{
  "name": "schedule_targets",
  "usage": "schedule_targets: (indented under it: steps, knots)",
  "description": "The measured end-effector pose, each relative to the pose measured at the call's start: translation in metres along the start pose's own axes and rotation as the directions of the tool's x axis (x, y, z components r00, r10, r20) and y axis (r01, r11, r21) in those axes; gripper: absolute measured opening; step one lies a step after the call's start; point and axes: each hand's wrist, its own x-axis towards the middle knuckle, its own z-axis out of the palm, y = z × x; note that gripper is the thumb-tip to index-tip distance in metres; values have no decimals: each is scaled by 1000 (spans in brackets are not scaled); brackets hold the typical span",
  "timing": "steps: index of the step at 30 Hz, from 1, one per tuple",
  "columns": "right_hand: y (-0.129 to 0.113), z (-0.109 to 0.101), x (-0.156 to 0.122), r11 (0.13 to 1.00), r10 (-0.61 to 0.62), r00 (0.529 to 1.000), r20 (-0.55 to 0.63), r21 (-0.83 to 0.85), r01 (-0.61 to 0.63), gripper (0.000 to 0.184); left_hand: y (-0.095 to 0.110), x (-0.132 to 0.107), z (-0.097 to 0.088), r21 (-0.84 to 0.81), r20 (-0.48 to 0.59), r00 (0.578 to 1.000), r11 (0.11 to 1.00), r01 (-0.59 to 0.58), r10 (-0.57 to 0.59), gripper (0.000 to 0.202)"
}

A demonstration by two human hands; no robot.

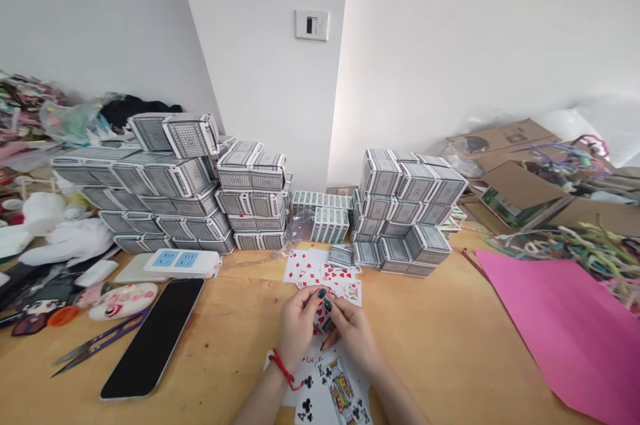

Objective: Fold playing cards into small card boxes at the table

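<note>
Item in hand: a playing card (320, 318) with red pips is located between the two hands, at the front centre of the table (420, 331). The left hand (297, 321) and the right hand (354, 333) are drawn together, thumbs and fingertips closed in a narrow pinch on this card — most of it is covered, so the extent of any folding cannot be told

Loose stock: a king of clubs (341, 388) and a four of clubs (303, 405) lie flat and face up near the wrists. Red-suited cards (300, 266) lie face up beyond the hands. By judgement, these flat cards are unworked

Formed pieces: beyond the red-suited cards, a small grey piece (341, 256) lies near the right stack (415, 188). This stack, the middle stack (253, 175) and the left stack (150, 171) consist of grey-patterned blocks in layers. Green-and-white blocks (330, 225) stand between the middle and right stacks

Progress: by judgement, the stacked blocks are complete and form the larger share — the card in hand and the flat cards are unfinished

Outer zone: a phone (155, 338) and snips (95, 345) lie at left; a pink sheet (565, 331) lies at right
</note>
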Motion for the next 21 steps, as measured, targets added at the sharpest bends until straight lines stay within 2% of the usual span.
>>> schedule_targets:
  steps: [4, 7, 10, 15, 21]
  knots:
    - [-5, 1, -1, 996, -86, 992, -92, -35, 83, 42, -2, -3, 0, 213, 14, 985, 962, -170, 171, 21]
    - [-7, 0, -2, 977, -176, 972, -156, -149, 153, 39, -5, -3, -1, 363, 29, 958, 890, -275, 284, 20]
    - [-8, -2, -3, 950, -238, 951, -196, -251, 186, 34, -7, -3, -1, 486, 29, 930, 808, -333, 366, 18]
    - [-5, -5, -2, 931, -239, 954, -179, -321, 173, 32, -11, -5, 3, 577, 35, 930, 753, -318, 366, 17]
    - [-4, -5, -2, 941, -201, 970, -133, -303, 154, 31, -17, -4, 3, 579, -3, 943, 770, -269, 332, 20]
